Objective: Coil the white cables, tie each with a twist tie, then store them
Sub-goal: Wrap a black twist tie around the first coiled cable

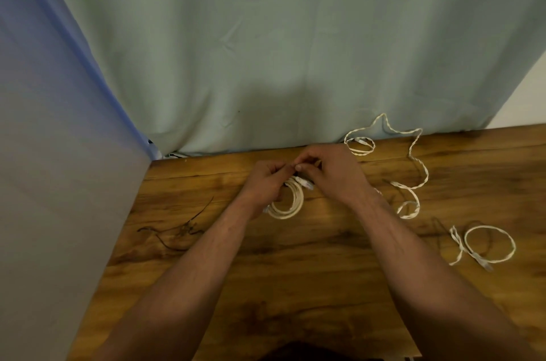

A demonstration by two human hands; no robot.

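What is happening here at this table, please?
A person is working on a white coil above the wooden table. The left hand and right hand both pinch at its top, apparently tying it, though the tie itself is too small to make out. Another cable lies loose on the right, with a small loop farther right. Dark ties lie on the left.

The left hand [264, 180] hides part of the coiled cable [291, 207].
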